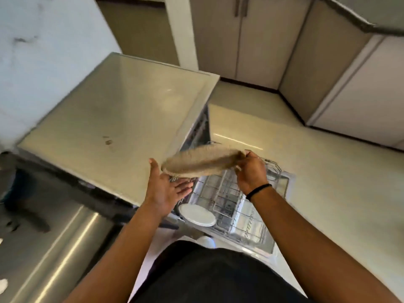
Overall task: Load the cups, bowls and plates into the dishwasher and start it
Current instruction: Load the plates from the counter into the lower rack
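Blurred tan speckled plate (pixel 202 164) hangs over pulled-out wire dishwasher rack (pixel 238 206), right hand (pixel 251 171) pinching its rim, left hand (pixel 167 191) spread under; one white plate (pixel 196 214) racked, door open, start not yet done.

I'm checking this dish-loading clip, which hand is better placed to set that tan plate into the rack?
The right hand: it already pinches the tan plate at its edge, above the pulled-out rack. The left hand is open beneath the other end, only supporting.
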`<state>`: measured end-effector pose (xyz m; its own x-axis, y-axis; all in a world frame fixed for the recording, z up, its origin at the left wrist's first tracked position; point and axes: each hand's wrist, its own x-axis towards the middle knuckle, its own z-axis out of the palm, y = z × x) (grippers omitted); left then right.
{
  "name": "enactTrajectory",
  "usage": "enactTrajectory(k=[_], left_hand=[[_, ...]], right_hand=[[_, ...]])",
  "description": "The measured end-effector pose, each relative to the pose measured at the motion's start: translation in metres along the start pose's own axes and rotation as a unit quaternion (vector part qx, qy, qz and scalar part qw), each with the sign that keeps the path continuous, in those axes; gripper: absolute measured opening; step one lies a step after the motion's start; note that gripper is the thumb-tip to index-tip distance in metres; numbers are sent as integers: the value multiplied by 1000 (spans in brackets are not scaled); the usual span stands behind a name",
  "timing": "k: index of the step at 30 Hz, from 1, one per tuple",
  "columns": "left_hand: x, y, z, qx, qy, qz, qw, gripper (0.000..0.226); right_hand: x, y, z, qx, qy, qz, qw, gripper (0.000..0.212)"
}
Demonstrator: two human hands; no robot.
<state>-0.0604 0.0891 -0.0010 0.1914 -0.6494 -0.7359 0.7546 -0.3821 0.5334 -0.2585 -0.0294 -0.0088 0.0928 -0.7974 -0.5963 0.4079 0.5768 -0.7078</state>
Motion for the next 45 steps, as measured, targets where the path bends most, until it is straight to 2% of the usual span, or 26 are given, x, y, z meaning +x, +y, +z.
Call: enactTrajectory(k=[3,4,9,11,13,14,16,17,19,21,25,26,28,32,34,36,40,45], left_hand=[[37,-1,26,-9,-4,-35,999,29],[49,-2,32,-2,4,-39,999,18],[115,-21,40,158,34,-91,983,11],[144,-36,32,217,37,-112,969,20],[169,-53,17,270,44,-130,953,33],[181,-61,11,309,56,-137,939,37],[203,-81,-7,400,78,-131,904,46],[212,-89,-17,444,95,-117,883,50],[231,-107,-34,518,131,-99,840,48],[261,-127,-67,572,164,-109,796,39],[315,-169,-151,678,226,-135,686,26],[315,-170,-149,702,241,-129,658,29],[318,-171,-144,732,243,-122,625,33],[347,-181,-163,796,229,-107,550,30],[358,-185,-169,812,216,-96,534,30],[365,-189,-170,826,212,-95,513,32],[366,-194,-169,836,234,-103,486,41],[367,-197,-183,828,252,-81,495,34]], right_hand=[[13,-10,-27,3,-1,-2,1000,57],[17,-12,-36,5,8,2,1000,59],[42,7,-87,73,79,85,991,34],[51,26,-100,94,111,116,983,24],[59,51,-105,51,148,135,978,16],[67,67,-107,6,168,146,975,19],[82,111,-116,-112,195,184,957,40],[86,130,-120,-166,193,206,945,39],[102,177,-136,-220,178,257,924,12],[117,218,-146,-243,133,320,906,14],[150,292,-157,-264,59,405,873,15],[158,306,-156,-286,45,419,861,12],[174,329,-155,-326,28,432,840,15],[200,363,-152,-348,19,433,831,25],[208,376,-153,-356,3,434,828,27],[214,383,-154,-384,-16,420,822,19],[223,387,-157,-387,-21,410,825,16],[217,389,-157,-386,-13,402,830,23]])
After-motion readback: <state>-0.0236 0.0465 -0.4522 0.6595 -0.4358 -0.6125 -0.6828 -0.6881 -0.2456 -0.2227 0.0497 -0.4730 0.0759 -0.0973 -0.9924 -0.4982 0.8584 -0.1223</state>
